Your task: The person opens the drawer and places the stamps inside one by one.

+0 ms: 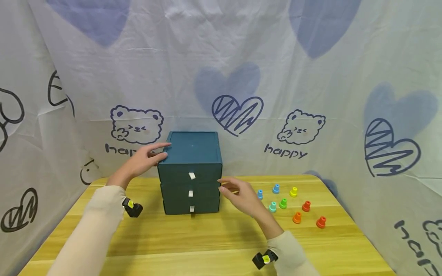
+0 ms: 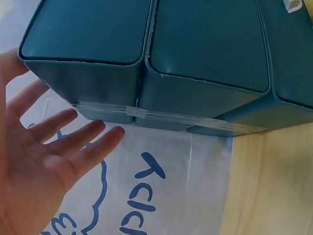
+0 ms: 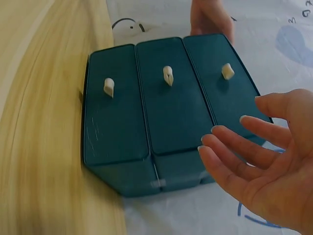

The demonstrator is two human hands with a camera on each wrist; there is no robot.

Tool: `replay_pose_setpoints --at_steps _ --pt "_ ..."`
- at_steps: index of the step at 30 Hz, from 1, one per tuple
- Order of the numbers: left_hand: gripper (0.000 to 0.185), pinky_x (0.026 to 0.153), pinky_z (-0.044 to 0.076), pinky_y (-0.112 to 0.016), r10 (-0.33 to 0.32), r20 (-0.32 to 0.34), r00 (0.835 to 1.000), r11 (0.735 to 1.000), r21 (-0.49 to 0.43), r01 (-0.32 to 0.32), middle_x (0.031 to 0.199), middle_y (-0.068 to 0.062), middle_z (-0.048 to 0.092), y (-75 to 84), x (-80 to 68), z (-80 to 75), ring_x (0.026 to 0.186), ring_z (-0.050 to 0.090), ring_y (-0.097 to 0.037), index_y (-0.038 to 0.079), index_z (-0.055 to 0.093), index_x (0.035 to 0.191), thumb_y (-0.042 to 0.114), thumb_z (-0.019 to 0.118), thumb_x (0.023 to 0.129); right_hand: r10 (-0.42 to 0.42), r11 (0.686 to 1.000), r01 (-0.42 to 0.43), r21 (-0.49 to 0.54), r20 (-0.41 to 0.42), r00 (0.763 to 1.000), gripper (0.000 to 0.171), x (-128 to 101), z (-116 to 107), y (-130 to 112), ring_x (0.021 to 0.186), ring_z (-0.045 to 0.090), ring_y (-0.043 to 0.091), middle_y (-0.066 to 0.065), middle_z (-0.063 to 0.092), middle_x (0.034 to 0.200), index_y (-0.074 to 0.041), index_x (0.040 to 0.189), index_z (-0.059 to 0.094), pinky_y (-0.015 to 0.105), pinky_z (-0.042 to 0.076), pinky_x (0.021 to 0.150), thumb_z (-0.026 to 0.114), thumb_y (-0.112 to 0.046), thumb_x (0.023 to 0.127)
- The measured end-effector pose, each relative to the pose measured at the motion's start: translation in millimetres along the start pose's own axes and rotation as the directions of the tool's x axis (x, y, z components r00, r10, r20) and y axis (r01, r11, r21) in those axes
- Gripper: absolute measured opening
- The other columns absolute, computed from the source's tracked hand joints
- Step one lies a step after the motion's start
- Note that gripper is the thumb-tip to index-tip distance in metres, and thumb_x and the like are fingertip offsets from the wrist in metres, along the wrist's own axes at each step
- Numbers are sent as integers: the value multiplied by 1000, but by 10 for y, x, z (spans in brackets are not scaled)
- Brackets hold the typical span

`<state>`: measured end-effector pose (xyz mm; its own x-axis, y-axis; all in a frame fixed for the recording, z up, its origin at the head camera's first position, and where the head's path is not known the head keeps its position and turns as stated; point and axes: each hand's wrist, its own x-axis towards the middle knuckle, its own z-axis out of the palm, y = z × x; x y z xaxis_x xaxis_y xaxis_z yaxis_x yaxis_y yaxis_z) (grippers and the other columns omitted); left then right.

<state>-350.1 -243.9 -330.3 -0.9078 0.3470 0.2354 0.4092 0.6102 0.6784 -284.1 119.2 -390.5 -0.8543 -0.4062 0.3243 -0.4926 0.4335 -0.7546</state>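
A: What do the hands hold?

B: Nothing. The left hand (image 1: 143,161), fingers straight and spread, lies at the upper left edge of the teal drawer unit (image 1: 191,172); whether it presses the unit cannot be told. The right hand (image 1: 241,196), fingers relaxed and open, hovers just beside the unit's right side, level with the middle drawer.

A: And beyond the hands?

B: The unit stands on the wooden table (image 1: 207,237), three white drawer knobs (image 1: 192,176) between the hands. Small coloured pegs (image 1: 293,207) lie right of the right hand.
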Motion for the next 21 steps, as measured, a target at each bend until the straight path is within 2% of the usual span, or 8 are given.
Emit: replay_pose_setpoints --at_steps 3,8,16,21 --pt "55 103 55 -60 -10 11 1000 1000 -3 10 164 -24 37 9 21 -6 128 61 -45 14 42 158 37 52 109 -4 1000 4 -5 18 1000 36 34 61 -56 109 72 28 10 74 125 -12 136 66 43 61 94 63 -29 104" --pt "56 101 57 -58 -36 33 999 999 -25 37 164 -25 35 28 31 -27 119 63 -42 11 43 158 34 54 108 -34 999 34 -5 42 999 37 72 136 -122 109 72 27 9 75 124 -11 137 65 41 61 94 62 -28 105" --pt "58 99 57 -59 -44 73 996 994 -96 51 168 -23 26 26 12 -36 141 45 -50 10 40 159 34 54 108 -70 997 70 12 29 997 35 176 239 -218 104 73 24 9 75 121 -12 136 66 34 61 90 63 -25 104" --pt "57 101 55 -62 -45 71 996 988 -143 55 168 -23 27 25 -2 -29 144 42 -50 9 41 158 33 55 108 -101 994 101 41 -20 995 32 270 311 -278 99 74 24 10 76 119 -12 133 68 30 61 86 66 -22 102"
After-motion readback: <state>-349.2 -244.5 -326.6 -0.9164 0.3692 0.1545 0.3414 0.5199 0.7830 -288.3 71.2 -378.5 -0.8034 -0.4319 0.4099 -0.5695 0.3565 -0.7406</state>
